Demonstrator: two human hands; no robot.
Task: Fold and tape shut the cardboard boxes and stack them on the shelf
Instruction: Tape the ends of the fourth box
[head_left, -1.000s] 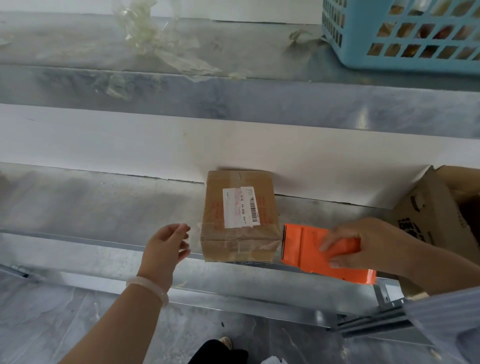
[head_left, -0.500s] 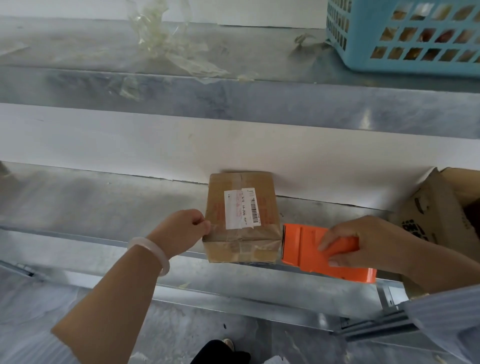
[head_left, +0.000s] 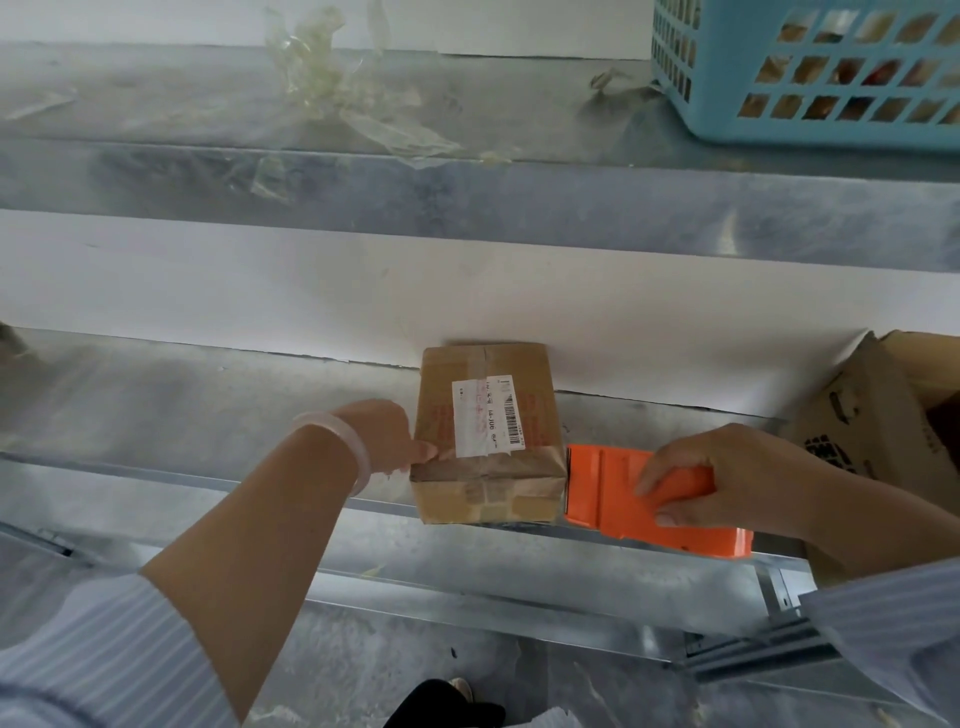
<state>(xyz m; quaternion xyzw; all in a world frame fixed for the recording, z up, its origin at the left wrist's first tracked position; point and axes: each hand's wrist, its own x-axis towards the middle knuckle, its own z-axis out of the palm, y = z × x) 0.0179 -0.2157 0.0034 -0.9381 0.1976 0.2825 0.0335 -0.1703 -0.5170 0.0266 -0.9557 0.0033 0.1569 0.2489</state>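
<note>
Left hand (head_left: 387, 441) has closed the gap since a second ago, and its fingers (head_left: 423, 452) now curl onto the left top edge of the cardboard box (head_left: 488, 431), gripping it right by the white label. Right hand (head_left: 727, 478) stays wrapped around the orange tape dispenser (head_left: 608, 493), whose front edge touches the box's right side. That box sits taped on the lower shelf (head_left: 208, 415), back against the white wall. An open carton (head_left: 872, 415) stands at far right. Up top, a blue basket (head_left: 779, 67) and crumpled clear tape (head_left: 322, 78).
</note>
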